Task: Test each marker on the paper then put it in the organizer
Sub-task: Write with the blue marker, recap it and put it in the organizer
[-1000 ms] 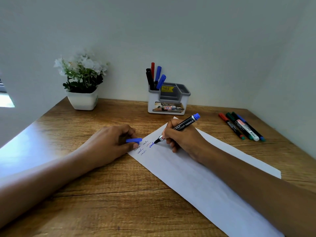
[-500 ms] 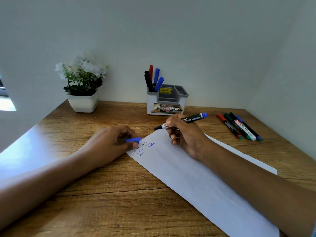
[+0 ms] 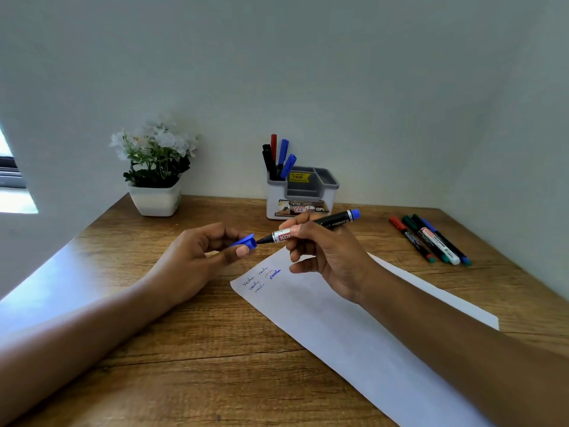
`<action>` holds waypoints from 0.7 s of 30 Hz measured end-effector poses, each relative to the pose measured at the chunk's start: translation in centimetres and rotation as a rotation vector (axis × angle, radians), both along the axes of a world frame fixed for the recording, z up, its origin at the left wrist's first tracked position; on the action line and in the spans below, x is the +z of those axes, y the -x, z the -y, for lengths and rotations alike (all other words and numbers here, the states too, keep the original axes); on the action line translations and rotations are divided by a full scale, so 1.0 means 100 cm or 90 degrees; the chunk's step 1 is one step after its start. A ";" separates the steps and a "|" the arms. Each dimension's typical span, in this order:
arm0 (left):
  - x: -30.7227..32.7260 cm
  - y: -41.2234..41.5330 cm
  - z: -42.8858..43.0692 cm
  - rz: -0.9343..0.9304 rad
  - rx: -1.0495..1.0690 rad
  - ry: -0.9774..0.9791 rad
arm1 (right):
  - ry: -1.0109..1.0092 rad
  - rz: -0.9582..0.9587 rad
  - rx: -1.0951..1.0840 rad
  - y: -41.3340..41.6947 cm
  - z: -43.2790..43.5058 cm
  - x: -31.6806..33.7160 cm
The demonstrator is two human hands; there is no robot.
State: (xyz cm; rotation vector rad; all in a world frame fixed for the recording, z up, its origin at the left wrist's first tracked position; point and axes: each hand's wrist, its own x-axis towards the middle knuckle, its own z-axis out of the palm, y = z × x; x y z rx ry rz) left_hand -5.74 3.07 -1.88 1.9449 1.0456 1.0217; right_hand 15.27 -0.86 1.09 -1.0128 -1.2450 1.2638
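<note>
My right hand (image 3: 326, 254) grips a black marker with a blue end (image 3: 331, 224), held level above the desk with its bare tip pointing left. My left hand (image 3: 197, 257) pinches the blue cap (image 3: 244, 241), whose open mouth sits right at the marker's tip. Below them lies the white paper (image 3: 354, 331) with several small scribbled words near its top corner. The white and grey organizer (image 3: 303, 195) stands at the back against the wall, with several markers upright in its left compartment. Several more markers (image 3: 431, 238) lie on the desk to the right.
A white pot of white flowers (image 3: 155, 177) stands at the back left of the wooden desk (image 3: 184, 365). Walls close off the desk at the back and on the right.
My right hand lifted the marker off the paper and turned it level. My left hand rose from the desk with the cap and met the marker's tip.
</note>
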 end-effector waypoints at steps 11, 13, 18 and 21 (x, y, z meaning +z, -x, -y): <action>0.004 -0.006 0.013 0.068 -0.040 -0.035 | -0.060 0.102 0.031 0.011 0.008 0.001; 0.004 -0.007 0.016 0.076 -0.038 -0.051 | -0.063 0.104 0.038 0.012 0.010 0.001; 0.006 -0.009 0.023 0.097 0.007 -0.089 | -0.047 0.049 0.028 0.016 0.014 0.004; 0.006 -0.012 0.027 0.080 0.049 -0.129 | -0.045 0.039 0.015 0.019 0.017 0.006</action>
